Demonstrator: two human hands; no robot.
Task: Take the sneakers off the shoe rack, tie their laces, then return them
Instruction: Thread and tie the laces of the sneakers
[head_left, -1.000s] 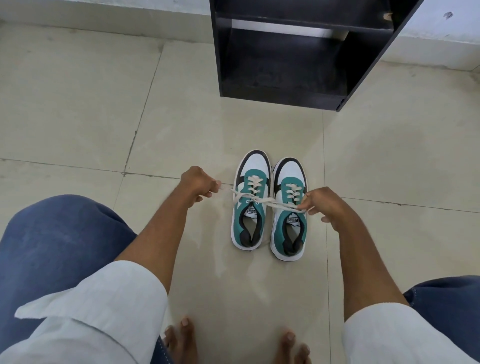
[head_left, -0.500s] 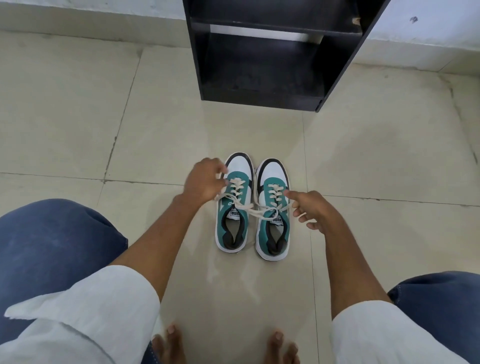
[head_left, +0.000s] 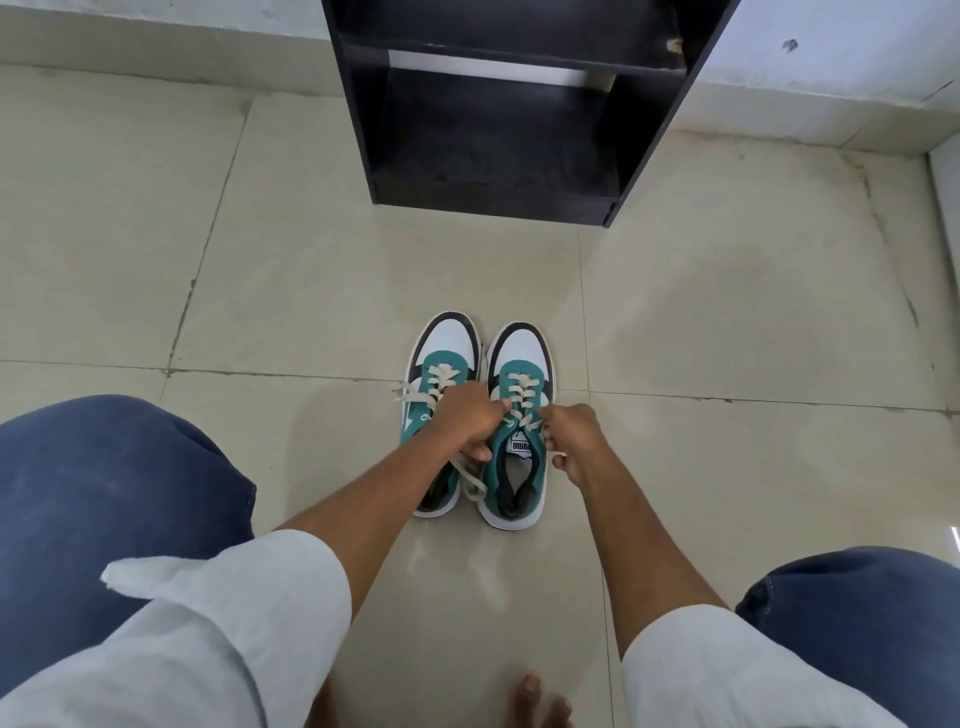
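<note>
Two teal, white and black sneakers stand side by side on the tiled floor, toes pointing away from me: the left sneaker (head_left: 441, 348) and the right sneaker (head_left: 522, 467). Their cream laces (head_left: 521, 397) cross the tongues. My left hand (head_left: 470, 423) lies over the left sneaker's throat, fingers pinched on a lace at the right sneaker's tongue. My right hand (head_left: 571, 434) is at the right sneaker's outer side, fingertips pinched on the other lace end. A loose lace trails over the left sneaker under my left wrist.
A black shoe rack (head_left: 498, 104) stands against the wall straight ahead, its bottom shelf bare. My knees in blue trousers flank the shoes, and my bare toes (head_left: 535, 699) show at the bottom edge. Beige floor tiles lie all around.
Both hands have come together from wide apart, where they held a lace stretched taut, and now sit close over the sneakers' tongues. The lace has gone slack.
</note>
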